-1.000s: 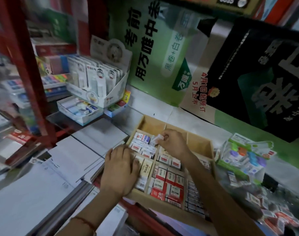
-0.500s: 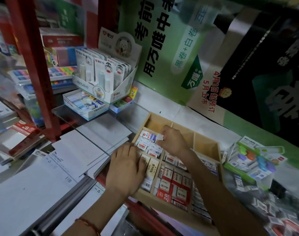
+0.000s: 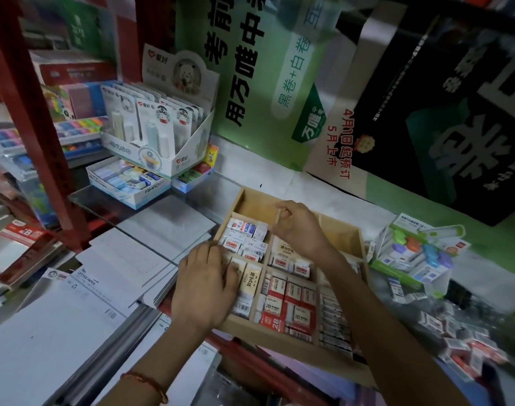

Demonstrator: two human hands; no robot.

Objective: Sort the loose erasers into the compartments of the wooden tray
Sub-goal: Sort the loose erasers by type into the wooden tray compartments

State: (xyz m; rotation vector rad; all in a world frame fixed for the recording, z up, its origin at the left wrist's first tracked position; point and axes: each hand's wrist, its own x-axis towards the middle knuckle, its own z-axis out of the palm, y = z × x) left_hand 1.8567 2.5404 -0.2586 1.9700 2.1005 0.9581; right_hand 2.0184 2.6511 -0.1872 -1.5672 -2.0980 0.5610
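The wooden tray (image 3: 250, 326) sits in the middle, with several compartments. Its middle-left compartment holds blue-and-white erasers (image 3: 244, 230). Red 2B erasers (image 3: 291, 306) fill a front compartment. The back-left compartment (image 3: 256, 207) is bare wood. My left hand (image 3: 205, 288) rests flat on the cream erasers (image 3: 250, 281) in the front-left compartment. My right hand (image 3: 298, 227) hovers over the divider behind the blue-and-white erasers, with its fingers curled and pinching a small pale eraser (image 3: 278, 217) seen edge-on. Loose wrapped erasers (image 3: 461, 341) lie in a pile to the right of the tray.
A green box of colourful items (image 3: 417, 253) stands right of the tray. Stacks of white paper (image 3: 118, 259) lie to the left. Behind them are a box of erasers (image 3: 127, 180) and a red shelf post (image 3: 42, 142). Posters lean against the back wall.
My right hand has carried the pale eraser a little farther back, to the edge of the bare back-left compartment. My left hand has stayed on the cream erasers.
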